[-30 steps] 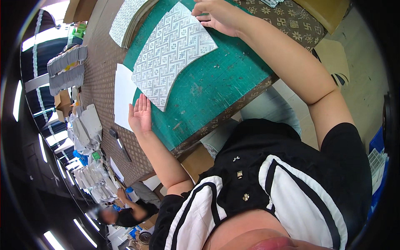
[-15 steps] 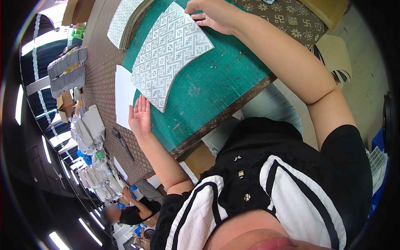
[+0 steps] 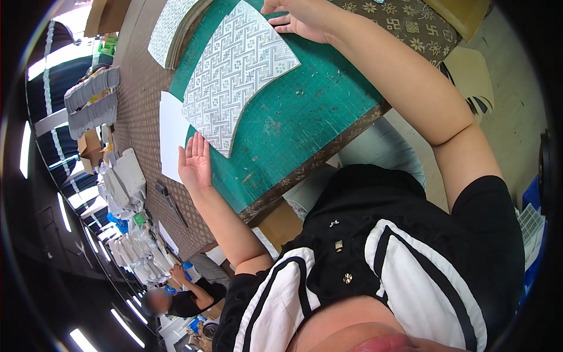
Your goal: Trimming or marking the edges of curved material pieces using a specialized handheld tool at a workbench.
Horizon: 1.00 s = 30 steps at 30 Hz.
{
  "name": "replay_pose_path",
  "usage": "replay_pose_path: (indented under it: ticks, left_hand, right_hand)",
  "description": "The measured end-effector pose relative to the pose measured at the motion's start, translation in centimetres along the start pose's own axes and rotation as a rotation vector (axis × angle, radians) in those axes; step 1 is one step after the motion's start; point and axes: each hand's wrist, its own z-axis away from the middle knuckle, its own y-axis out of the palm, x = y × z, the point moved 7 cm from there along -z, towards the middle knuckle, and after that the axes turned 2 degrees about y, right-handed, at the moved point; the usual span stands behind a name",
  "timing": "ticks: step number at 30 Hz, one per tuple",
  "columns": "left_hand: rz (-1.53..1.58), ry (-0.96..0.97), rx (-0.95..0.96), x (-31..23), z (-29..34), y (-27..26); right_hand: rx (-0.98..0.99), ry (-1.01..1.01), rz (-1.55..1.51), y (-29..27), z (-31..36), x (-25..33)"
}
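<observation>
A fan-shaped sheet (image 3: 237, 70) with a grey-and-white lattice and flower pattern lies flat on a green cutting mat (image 3: 293, 126). My left hand (image 3: 195, 164) rests palm up at the sheet's near left corner, fingers stretched out and nothing in the palm. At the far right edge of the sheet is my right hand (image 3: 299, 19), its fingers apart and their tips at or beside the edge. Whether those tips press on the sheet cannot be made out. A stack of similar patterned pieces (image 3: 170, 32) stands at the far left of the mat.
White paper (image 3: 170, 132) lies partly under the mat's left side. A black cutter-like tool (image 3: 170, 202) is on the brown patterned tablecloth (image 3: 141, 105). Stacked grey pieces (image 3: 94, 100) and wrapped bundles (image 3: 132, 246) stand leftward. Another person (image 3: 190, 293) works at the lower left.
The whole view has shifted very slightly. Both hands and the patterned sheet keep nearly the same places.
</observation>
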Motion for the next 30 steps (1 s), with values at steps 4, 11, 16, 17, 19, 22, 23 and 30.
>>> replay_pose_path:
  ticks: [4,11,16,17,19,22,23,30]
  left_hand:
    - [-0.056,0.015,0.018,0.2,0.0,0.1]
    - [-0.089,0.032,0.008,0.4,-0.1,0.0]
    - [-0.165,0.095,-0.052,0.8,1.4,0.8]
    - [-0.140,0.085,-0.038,1.0,1.6,0.8]
    - [-0.128,0.140,-0.035,1.5,2.0,1.5]
    - [-0.058,0.163,-0.054,1.4,2.2,1.4]
    - [-0.044,0.156,-0.040,1.2,2.5,1.2]
    - [0.059,0.173,0.075,2.1,2.3,0.5]
  right_hand:
    - [-0.007,0.022,0.012,0.0,0.6,0.3]
    - [-0.001,-0.030,0.099,0.7,1.6,0.4]
    - [-0.039,-0.151,0.583,1.5,2.5,0.7]
    - [-0.147,-0.118,0.443,2.2,3.1,0.7]
    - [-0.154,-0.123,0.410,1.5,2.9,0.4]
    - [-0.038,-0.131,0.519,2.0,2.3,0.2]
    - [-0.078,-0.112,0.506,2.6,2.6,0.1]
    - [-0.206,-0.073,0.523,1.5,2.2,0.0]
